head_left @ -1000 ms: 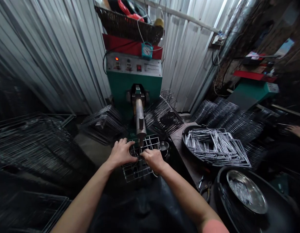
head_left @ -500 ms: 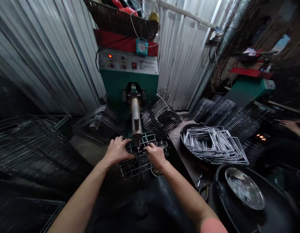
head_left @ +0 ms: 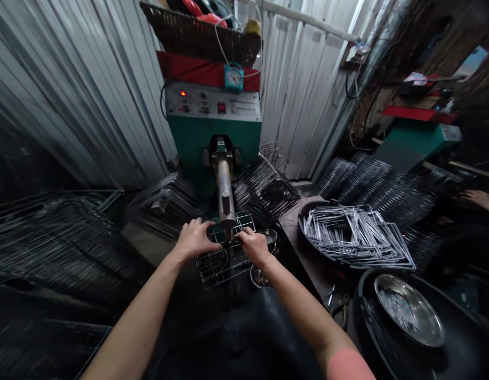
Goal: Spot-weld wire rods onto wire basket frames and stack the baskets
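A wire grid (head_left: 213,278) of thin metal rods lies under the round metal arm (head_left: 225,192) of a green welding-type machine (head_left: 216,129). On the grid's left side is my left hand (head_left: 195,237), its thumb and forefinger apart, the other fingers curled at the wires. My right hand (head_left: 254,247) pinches close to the arm's tip, at the grid's right side. Whether those fingertips hold the grid's wire or a small separate piece is hidden. Partly behind my right wrist, small metal bowls (head_left: 260,276) sit beside the grid.
Stacks of wire racks stand left (head_left: 165,206) and right (head_left: 264,187) of the machine. A black pan (head_left: 302,232) holds bent wire frames. A steel dish (head_left: 430,327) of small wire pieces rests in a larger black basin (head_left: 361,311). A co-worker's hand (head_left: 482,200) shows far right.
The view has shifted slightly, so most things appear a little farther right. My left thumb has moved up a little over the grid. My right hand stays near the arm's tip.
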`<state>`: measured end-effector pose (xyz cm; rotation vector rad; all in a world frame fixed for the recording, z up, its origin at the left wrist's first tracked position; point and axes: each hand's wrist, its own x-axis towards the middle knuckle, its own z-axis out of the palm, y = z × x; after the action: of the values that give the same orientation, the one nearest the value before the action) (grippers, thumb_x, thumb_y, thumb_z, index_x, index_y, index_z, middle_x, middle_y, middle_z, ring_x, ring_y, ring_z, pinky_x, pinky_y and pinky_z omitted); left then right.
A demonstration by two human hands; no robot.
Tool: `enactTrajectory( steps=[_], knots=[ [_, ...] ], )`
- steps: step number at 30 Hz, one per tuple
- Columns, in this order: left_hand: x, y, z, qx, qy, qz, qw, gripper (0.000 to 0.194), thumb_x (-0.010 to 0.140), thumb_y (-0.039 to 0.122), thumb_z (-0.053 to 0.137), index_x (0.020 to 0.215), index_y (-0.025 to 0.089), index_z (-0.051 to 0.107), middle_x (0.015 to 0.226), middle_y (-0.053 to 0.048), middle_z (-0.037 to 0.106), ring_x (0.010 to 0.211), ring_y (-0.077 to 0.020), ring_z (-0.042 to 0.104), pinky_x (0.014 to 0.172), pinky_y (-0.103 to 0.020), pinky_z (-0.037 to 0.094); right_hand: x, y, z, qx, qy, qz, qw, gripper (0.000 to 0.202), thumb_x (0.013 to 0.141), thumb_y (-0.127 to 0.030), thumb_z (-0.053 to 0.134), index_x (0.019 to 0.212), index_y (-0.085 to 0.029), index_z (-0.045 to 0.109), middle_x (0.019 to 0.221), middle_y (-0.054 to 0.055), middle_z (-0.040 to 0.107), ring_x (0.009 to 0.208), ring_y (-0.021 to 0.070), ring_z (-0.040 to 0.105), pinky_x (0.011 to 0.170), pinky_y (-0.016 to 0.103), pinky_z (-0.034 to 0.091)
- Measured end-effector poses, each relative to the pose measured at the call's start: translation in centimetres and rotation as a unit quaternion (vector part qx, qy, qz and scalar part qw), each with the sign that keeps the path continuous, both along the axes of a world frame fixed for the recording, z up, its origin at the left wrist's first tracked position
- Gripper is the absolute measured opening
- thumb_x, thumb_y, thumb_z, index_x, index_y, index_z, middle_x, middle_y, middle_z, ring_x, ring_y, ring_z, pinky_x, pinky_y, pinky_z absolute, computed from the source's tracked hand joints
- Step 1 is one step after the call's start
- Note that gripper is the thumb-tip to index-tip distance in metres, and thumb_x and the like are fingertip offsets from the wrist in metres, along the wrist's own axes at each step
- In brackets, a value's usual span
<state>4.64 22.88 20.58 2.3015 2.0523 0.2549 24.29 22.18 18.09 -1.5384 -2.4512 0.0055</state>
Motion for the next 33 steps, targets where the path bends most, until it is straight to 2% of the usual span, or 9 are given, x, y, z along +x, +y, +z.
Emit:
enactTrajectory(
  steps=[8,10,13,17,22,26,33],
  knots=[
    [-0.1,0.1,0.6,-0.033,0.013,0.001,0.999,0.073,0.056,0.059,0.065,0.117,0.021,0.054,0.107,-0.011,0.055,0.103,-0.0306,0.052,0.086,-0.041,0.043,-0.2,-0.2,0.3,-0.027,0.033,0.008,0.999,0.024,0.094,-0.035,0.043,0.105,-0.029,0.064,0.110,0.000,0.062,0.081,0.0122,0.062,0.064,0.021,0.042],
    [-0.3,0.3,0.2,-0.036,0.002,-0.010,0.999,0.072,0.056,0.058,0.065,0.118,0.023,0.054,0.108,-0.010,0.055,0.104,-0.0297,0.052,0.087,-0.039,0.043,0.1,-1.0,0.5,-0.018,0.061,0.002,0.998,0.025,0.093,-0.034,0.046,0.112,-0.029,0.061,0.113,0.001,0.060,0.084,0.0121,0.062,0.067,0.021,0.043],
    [-0.7,-0.1,-0.6,-0.039,-0.020,-0.035,0.998,0.072,0.056,0.053,0.067,0.121,0.023,0.052,0.118,-0.010,0.051,0.113,-0.0286,0.048,0.094,-0.038,0.040,1.5,-3.7,0.3,0.019,0.123,-0.003,0.992,0.029,0.092,-0.035,0.046,0.117,-0.027,0.059,0.110,0.003,0.061,0.085,0.0121,0.062,0.071,0.020,0.043],
    [-0.7,-2.6,-1.4,-0.021,-0.031,-0.040,0.998,0.076,0.055,0.051,0.068,0.123,0.020,0.051,0.130,-0.013,0.043,0.121,-0.0299,0.040,0.100,-0.040,0.035,4.4,-8.4,-1.2,0.025,0.152,-0.011,0.988,0.025,0.092,-0.034,0.046,0.107,-0.024,0.065,0.099,0.004,0.066,0.080,0.0126,0.063,0.072,0.020,0.044],
    [0.4,-5.5,-1.2,0.016,-0.002,-0.057,0.998,0.075,0.055,0.048,0.068,0.121,0.017,0.052,0.130,-0.017,0.042,0.121,-0.0326,0.038,0.102,-0.045,0.031,7.5,-12.6,-3.8,-0.013,0.166,-0.042,0.985,0.021,0.090,-0.029,0.049,0.101,-0.024,0.066,0.092,0.004,0.068,0.077,0.0143,0.064,0.069,0.022,0.046],
    [1.0,-5.9,-1.0,0.036,0.012,-0.063,0.997,0.073,0.055,0.047,0.069,0.120,0.018,0.053,0.124,-0.016,0.047,0.118,-0.0330,0.040,0.100,-0.045,0.033,8.6,-14.0,-4.5,-0.043,0.189,-0.063,0.979,0.022,0.089,-0.026,0.048,0.100,-0.027,0.066,0.090,0.003,0.068,0.078,0.0164,0.065,0.068,0.025,0.049],
    [1.3,-5.8,-0.9,0.037,0.007,-0.062,0.997,0.072,0.055,0.045,0.067,0.119,0.016,0.054,0.123,-0.016,0.047,0.115,-0.0324,0.042,0.097,-0.043,0.035,9.0,-14.5,-4.9,-0.050,0.174,-0.062,0.981,0.022,0.090,-0.031,0.045,0.096,-0.028,0.066,0.090,0.004,0.068,0.077,0.0202,0.066,0.067,0.029,0.051]
  ],
)
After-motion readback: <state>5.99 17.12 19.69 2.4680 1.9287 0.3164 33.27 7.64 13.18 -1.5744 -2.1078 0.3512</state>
